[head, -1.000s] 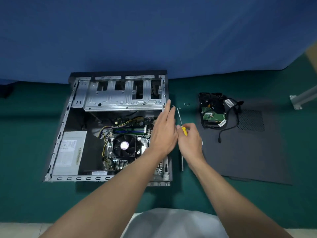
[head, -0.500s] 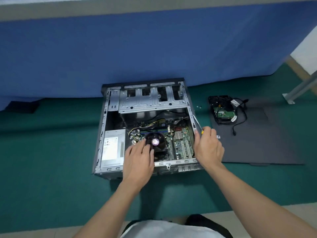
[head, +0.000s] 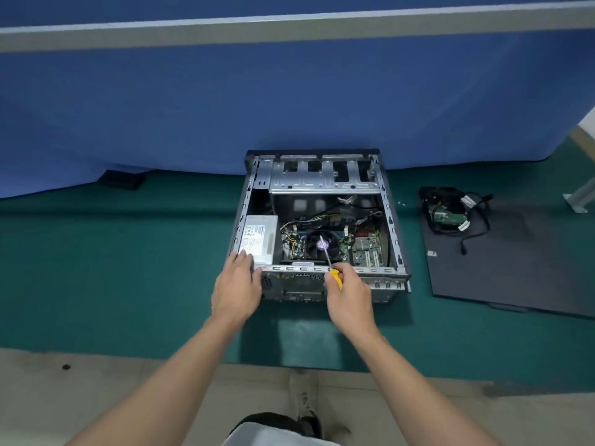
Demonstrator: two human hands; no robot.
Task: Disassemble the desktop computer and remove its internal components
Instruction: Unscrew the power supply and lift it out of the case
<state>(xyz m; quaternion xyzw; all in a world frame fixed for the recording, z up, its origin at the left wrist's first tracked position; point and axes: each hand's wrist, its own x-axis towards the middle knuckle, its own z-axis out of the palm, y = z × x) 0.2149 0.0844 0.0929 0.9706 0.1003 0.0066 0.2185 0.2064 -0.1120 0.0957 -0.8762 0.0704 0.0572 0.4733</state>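
The open computer case (head: 391, 220) lay on the green table (head: 128, 268), the left hand (head: 236, 284) resting, fingers seemingly loose, on its near left corner, the right hand (head: 349, 292) gripping a yellow-handled screwdriver (head: 335, 279) tipped over the fan (head: 314, 249)

I'm resting my left hand (head: 236, 284) on the near left corner of the open computer case (head: 323, 185), fingers touching the power supply (head: 259, 241). My right hand (head: 349, 296) is gripping the yellow screwdriver (head: 335, 277), tip pointing in over the fan (head: 314, 249). The hard drive (head: 446, 215) is sitting on the side panel (head: 515, 272), off to the right.
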